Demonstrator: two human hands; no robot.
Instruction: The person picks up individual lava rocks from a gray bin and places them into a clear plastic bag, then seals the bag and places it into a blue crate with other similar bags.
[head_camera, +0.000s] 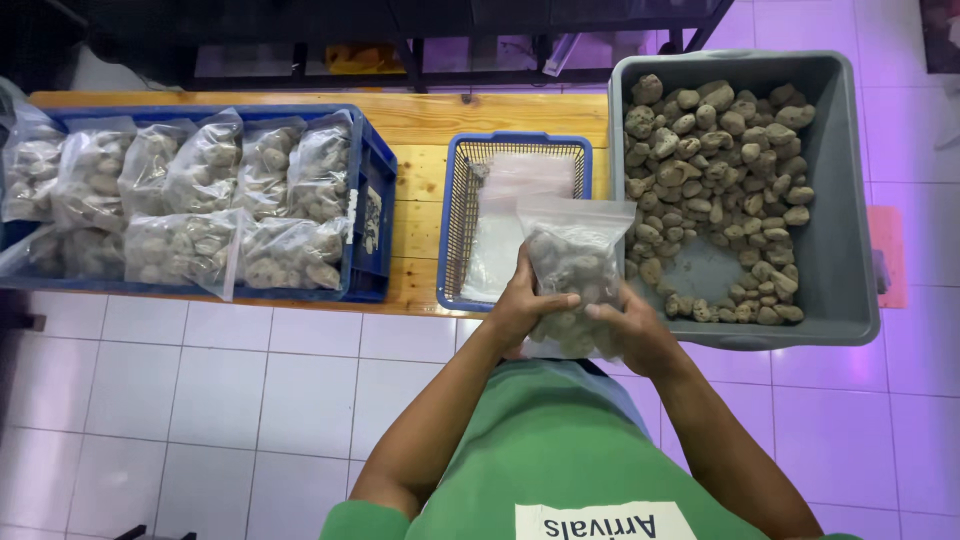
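A clear plastic bag (572, 262) partly filled with grey-brown stones is held upright in front of my chest. My left hand (522, 304) grips its left side and my right hand (634, 330) grips its lower right side. The bag's open top stands loose above my fingers. Right of my hands, a grey tub (846, 200) holds several loose stones (715, 170) of the same kind. Behind the bag, a blue wire basket (458, 215) holds a stack of empty clear bags (508, 210).
A blue crate (372, 215) on the left of the wooden bench (470, 118) is packed with several filled stone bags (200, 200). White floor tiles (200, 400) lie below. A pink item (888, 255) sits right of the tub.
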